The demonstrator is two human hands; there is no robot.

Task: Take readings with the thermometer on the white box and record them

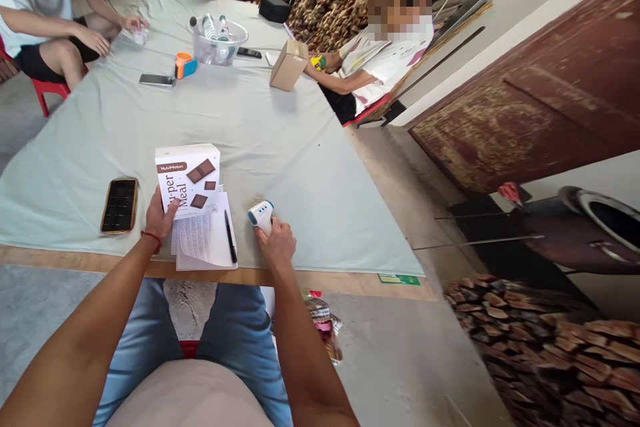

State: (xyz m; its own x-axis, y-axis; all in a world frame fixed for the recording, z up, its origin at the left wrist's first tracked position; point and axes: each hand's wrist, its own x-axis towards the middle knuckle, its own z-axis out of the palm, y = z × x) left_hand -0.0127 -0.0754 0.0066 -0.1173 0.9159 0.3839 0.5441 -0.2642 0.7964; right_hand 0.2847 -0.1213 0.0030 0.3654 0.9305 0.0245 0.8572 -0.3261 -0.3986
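My left hand grips a white box with brown chocolate pictures and the words "NutriMotion" on it, holding it tilted above the table. Under the box lie printed sheets and a notepad, with a black pen along the right side. My right hand is wrapped round the handle of a white and blue handheld thermometer gun, close to the tabletop. A phone in an orange-brown case rests left of my left hand.
A pale green cloth covers the table. Farther back are a plastic basin of bottles, an orange and blue device, a phone and a cardboard box. People sit along the left, right and far sides. Firewood is stacked at right.
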